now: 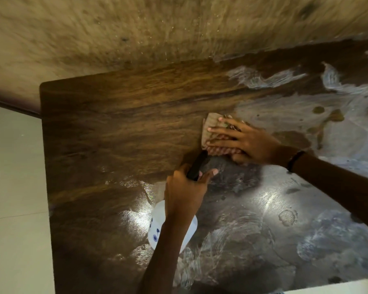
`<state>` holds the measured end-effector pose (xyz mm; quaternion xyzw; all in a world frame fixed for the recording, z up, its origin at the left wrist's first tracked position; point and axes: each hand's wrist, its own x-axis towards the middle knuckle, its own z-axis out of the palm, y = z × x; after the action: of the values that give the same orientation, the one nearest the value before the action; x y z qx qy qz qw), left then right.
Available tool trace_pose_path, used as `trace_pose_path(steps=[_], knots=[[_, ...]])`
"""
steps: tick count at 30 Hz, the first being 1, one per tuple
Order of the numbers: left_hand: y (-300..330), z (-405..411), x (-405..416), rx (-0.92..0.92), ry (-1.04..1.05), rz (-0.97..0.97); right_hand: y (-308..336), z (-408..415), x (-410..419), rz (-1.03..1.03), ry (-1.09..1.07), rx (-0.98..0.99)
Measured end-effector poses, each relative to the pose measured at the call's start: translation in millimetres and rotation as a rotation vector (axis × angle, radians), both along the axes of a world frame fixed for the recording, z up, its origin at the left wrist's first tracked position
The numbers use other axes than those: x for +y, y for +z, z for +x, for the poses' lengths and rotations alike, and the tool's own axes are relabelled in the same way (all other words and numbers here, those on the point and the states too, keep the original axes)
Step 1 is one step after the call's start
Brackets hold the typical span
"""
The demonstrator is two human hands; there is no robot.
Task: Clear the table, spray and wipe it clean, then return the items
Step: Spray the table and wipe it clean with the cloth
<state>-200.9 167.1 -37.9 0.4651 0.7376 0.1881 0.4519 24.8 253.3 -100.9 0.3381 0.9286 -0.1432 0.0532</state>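
A dark wooden table (115, 128) fills the view, with wet smeared streaks across its right and near parts. My right hand (246, 141) lies flat, fingers spread, on a folded striped cloth (212, 129) pressed to the tabletop near the middle. My left hand (185, 192) grips a white spray bottle (157, 225) by its neck, just in front of the cloth. The bottle's black nozzle (197, 165) points away from me toward the cloth. My forearm hides much of the bottle's body.
A beige textured wall (157, 28) runs along the table's far edge. Pale floor tiles (13, 187) lie to the left of the table's left edge. The wet film (285, 219) reflects bright light near the bottle.
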Motion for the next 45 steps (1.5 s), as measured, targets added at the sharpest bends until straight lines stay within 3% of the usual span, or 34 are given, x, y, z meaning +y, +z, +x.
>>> trace_pose_path(steps=[2, 4, 8, 11, 16, 19, 24, 36, 41, 45], knots=[[0, -7, -11, -0.005, -0.011, 0.019, 2, 20, 3, -0.024, -0.094, 0.013], [-1, -15, -19, -0.007, -0.017, 0.039, 3, 22, 14, -0.064, -0.328, 0.048], [-6, -25, -32, -0.036, -0.009, 0.050, 5, -26, 22, 0.001, -0.642, 0.134], [-3, -28, -41, -0.022, -0.048, 0.045, 4, -63, 6, -0.004, -0.568, 0.130], [2, -31, -63, 0.011, -0.098, -0.007, 7, -32, -42, -0.030, -0.178, 0.032], [3, -30, -80, 0.032, -0.149, -0.105, 12, 5, -44, -0.002, -0.318, 0.020], [5, -20, -92, 0.155, -0.152, -0.135, 12, -6, -45, -0.040, -0.624, 0.021], [2, -38, -113, 0.083, 0.017, -0.019, 15, -10, -49, -0.021, -0.614, 0.043], [2, -36, -122, 0.283, 0.026, -0.042, 14, -12, -49, -0.037, -0.631, 0.029], [3, -35, -127, 0.278, -0.003, -0.033, 14, -12, -49, -0.043, -0.634, 0.022]])
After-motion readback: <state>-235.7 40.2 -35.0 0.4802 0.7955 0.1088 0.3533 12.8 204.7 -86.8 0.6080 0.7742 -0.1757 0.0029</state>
